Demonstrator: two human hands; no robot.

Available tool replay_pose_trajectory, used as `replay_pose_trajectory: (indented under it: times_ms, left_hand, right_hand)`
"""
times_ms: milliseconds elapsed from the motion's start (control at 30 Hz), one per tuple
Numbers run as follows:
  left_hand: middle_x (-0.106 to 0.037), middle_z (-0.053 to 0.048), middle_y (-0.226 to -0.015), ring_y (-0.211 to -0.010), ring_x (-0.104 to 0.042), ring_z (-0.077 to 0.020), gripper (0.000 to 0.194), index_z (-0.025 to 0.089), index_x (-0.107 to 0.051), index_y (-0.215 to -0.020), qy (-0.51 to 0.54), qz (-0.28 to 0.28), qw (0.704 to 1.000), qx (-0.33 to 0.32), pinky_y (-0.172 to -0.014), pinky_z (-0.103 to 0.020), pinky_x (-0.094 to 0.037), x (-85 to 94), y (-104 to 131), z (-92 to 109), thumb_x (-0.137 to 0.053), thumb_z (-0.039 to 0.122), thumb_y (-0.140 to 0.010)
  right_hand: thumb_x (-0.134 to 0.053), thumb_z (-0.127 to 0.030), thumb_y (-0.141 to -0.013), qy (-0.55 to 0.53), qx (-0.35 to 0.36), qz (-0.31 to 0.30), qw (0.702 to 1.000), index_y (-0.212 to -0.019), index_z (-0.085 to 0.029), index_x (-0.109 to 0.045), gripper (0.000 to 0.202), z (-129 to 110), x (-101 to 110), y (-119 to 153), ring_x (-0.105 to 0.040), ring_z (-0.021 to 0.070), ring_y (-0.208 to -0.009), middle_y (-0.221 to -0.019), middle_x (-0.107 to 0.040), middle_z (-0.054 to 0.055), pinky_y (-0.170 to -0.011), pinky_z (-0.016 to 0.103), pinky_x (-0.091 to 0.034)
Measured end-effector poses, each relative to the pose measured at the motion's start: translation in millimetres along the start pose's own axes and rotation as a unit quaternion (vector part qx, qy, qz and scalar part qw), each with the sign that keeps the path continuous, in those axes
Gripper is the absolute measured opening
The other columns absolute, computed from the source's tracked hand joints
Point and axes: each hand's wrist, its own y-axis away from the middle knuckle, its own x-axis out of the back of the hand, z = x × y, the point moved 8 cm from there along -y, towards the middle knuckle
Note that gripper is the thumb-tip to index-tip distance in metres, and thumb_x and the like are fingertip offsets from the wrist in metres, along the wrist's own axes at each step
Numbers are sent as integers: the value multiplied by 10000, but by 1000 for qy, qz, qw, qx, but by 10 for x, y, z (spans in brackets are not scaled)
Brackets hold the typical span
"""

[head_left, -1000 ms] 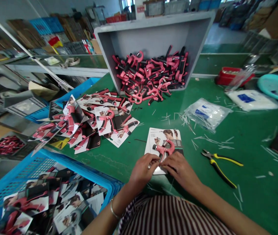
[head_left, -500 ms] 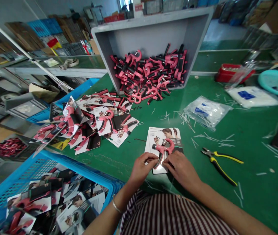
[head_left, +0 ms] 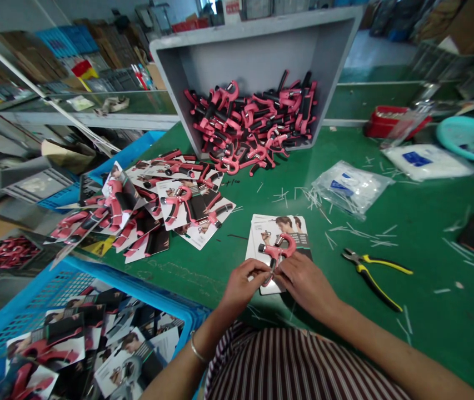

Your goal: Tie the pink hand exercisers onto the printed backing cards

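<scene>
A pink and black hand grip (head_left: 277,248) lies on a small stack of printed cards (head_left: 257,236) on the green table. My left hand (head_left: 243,283) is closed in a pinch at the lower end of its left handle. Beside it my right hand (head_left: 305,280) is closed too, its fingertips meeting the left ones over that handle and covering the other handle. What lies between the fingertips is too small to make out. Yellow and black cutters (head_left: 376,275) rest to the right of my right hand.
Behind, a tipped grey crate (head_left: 257,61) holds many hand grips. Carded grips (head_left: 186,205) are piled at the left, above a blue basket (head_left: 136,291) of more. Thin white strips (head_left: 362,232) and a plastic bag (head_left: 351,189) lie at the right.
My right hand has moved slightly left, and its fingertips now meet those of my left hand over the handle. The view has shifted a little.
</scene>
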Motion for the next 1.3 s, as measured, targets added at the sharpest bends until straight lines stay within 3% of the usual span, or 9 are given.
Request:
replay_pose_trajectory:
  times_ms: [200, 367, 467, 633, 900, 1033, 1100, 1200, 1300]
  left_hand:
    - [-682, -39, -878, -862, -618, -162, 154, 185, -674, -910, -121, -69, 986, -92, -820, -280, -473, 1, 17, 326, -527, 226, -934]
    - [-623, -69, -802, -817, -554, -211, 237, 157, -613, -818, -365, -65, 909, -189, -797, -369, -440, -72, 86, 590, -428, 194, -962]
    - [-601, -65, -778, -797, -542, -205, 249, 160, -592, -798, -366, -49, 904, -216, -782, -366, -442, -80, 130, 667, -412, 192, -966]
    - [-633, -99, -1049, -1015, -568, -230, 166, 172, -579, -1066, -267, -12, 951, -156, -912, -395, -454, 0, 173, 455, -537, 261, -932]
    - [-631, -106, -1216, -1154, -538, -273, 199, 206, -638, -1094, -314, 80, 939, -119, -996, -479, -387, 85, 167, 96, -566, 227, -909]
    - [-621, -93, -1254, -1180, -543, -278, 166, 222, -668, -1020, -186, 88, 978, -47, -1020, -467, -395, 290, 155, 140, -593, 294, -891]
    - [-607, -91, -1269, -1069, -615, -252, 206, 215, -655, -1009, -43, 106, 992, 42, -914, -408, -494, 445, 140, 81, -585, 367, -890]
    - [-654, -93, -1102, -703, -654, -175, 352, 193, -611, -1082, 171, 99, 964, 178, -555, -290, -541, 472, 83, -43, -621, 456, -849]
    - [-638, -40, -778, -494, -539, -98, 420, 126, -625, -1066, 284, 3, 927, 243, -392, -191, -413, 226, -22, -33, -691, 442, -797]
  right_hand:
    - [-617, -268, -902, -65, -14, -1, 998, -854, -198, -623, 86, 11, 6, -12, -560, 254, -887, -876, -673, 76, -808, 392, -450]
    - [-585, -292, -924, -88, -18, 8, 996, -868, -213, -624, 104, -3, -12, -1, -549, 242, -901, -884, -668, 56, -818, 381, -428]
    - [-560, -270, -934, -75, -2, 6, 997, -802, -205, -616, 157, -34, -30, 16, -536, 233, -883, -846, -649, 58, -823, 379, -414]
    - [-568, -256, -930, -164, -12, 61, 984, -877, -211, -616, 85, 28, 38, 40, -550, 219, -947, -908, -651, 46, -903, 391, -399]
    - [-515, -206, -955, -214, 26, 67, 974, -881, -231, -640, 148, 31, -99, 89, -491, 225, -1155, -1152, -641, 36, -1011, 440, -333]
    - [-530, -356, -945, -70, -49, 114, 990, -1040, -252, -643, 181, 606, 188, 486, -405, 277, -1275, -1312, -556, 70, -1051, 498, -294]
    - [-604, -530, -853, 44, -124, 111, 985, -1295, -207, -523, 554, 1109, 400, 840, -345, 356, -1322, -1432, -439, 145, -1056, 568, -273]
    - [-635, -700, -704, 173, -249, 19, 953, -1448, -94, -367, 996, 1903, 569, 1407, -410, 498, -1213, -1391, -439, 278, -905, 666, -358]
    - [-561, -631, -793, 133, -271, -71, 951, -1338, -70, -528, 783, 2273, 532, 1681, -552, 424, -1034, -1207, -568, 281, -859, 555, -446]
